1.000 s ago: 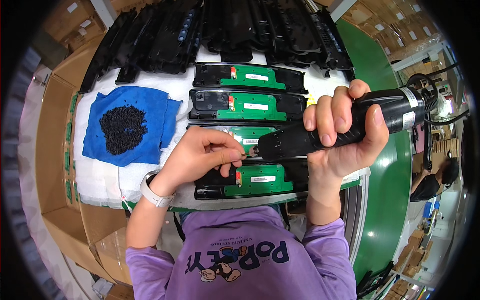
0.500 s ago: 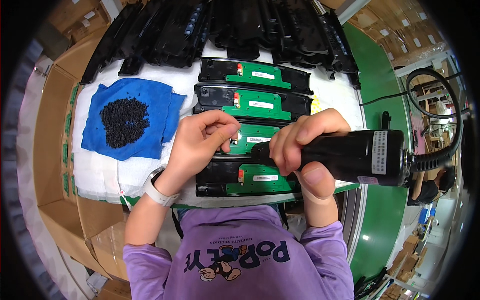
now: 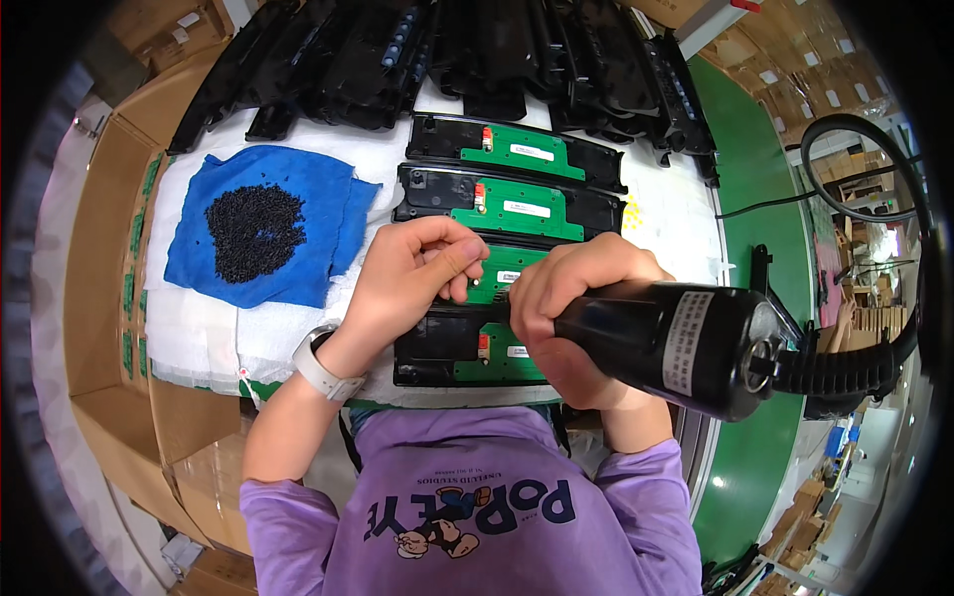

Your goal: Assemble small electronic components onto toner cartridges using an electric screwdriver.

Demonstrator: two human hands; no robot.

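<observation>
My right hand [image 3: 571,303] is wrapped round a black corded electric screwdriver [image 3: 646,338], whose body tilts up toward the right. Its tip lies behind my fingers, over the green circuit board [image 3: 502,260] of the third panel from the back. Beside it, my left hand [image 3: 422,273] is closed in a pinch above the left part of the same board. Whatever those fingertips may hold is too small to make out. Nearest me is another black panel [image 3: 432,343] with a green board, partly covered by my right hand. Two similar panels [image 3: 412,194] [image 3: 437,134] lie farther back.
Left of the panels, a heap of small black screws [image 3: 253,230] rests on a blue cloth [image 3: 343,214]. Stacked black plastic housings [image 3: 348,79] fill the table's back. A cardboard box [image 3: 114,338] stands at the left; the screwdriver's cable [image 3: 845,372] loops at the right.
My right hand has shifted left, and the screwdriver's rear end has swung nearer to me and lower. My left hand stays pinched close to the same board. The view has shifted slightly.
</observation>
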